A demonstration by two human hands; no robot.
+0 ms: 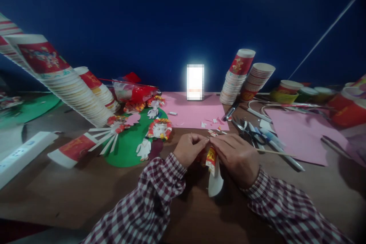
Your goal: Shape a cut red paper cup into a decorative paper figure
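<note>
Both hands meet over the table in the middle of the head view. Between them is a cut paper cup piece (211, 158), red and yellow with a white curled flap hanging toward me. My left hand (189, 149) pinches at its far end with thumb and forefinger. My right hand (236, 157) curves over the piece from the other side, fingers pressed together against it. The fingertips hide the exact spot they grip. Small paper scraps (213, 132) lie just beyond the fingers.
Tall paper cup stacks (77, 87) lean at left, with more cups (233, 84) at back right. Paper cut-outs lie on a green sheet (122, 156). Scissors (248, 131) and pens lie right of my hands. A power strip (25, 154) lies far left; a bright phone-like screen (195, 80) stands behind.
</note>
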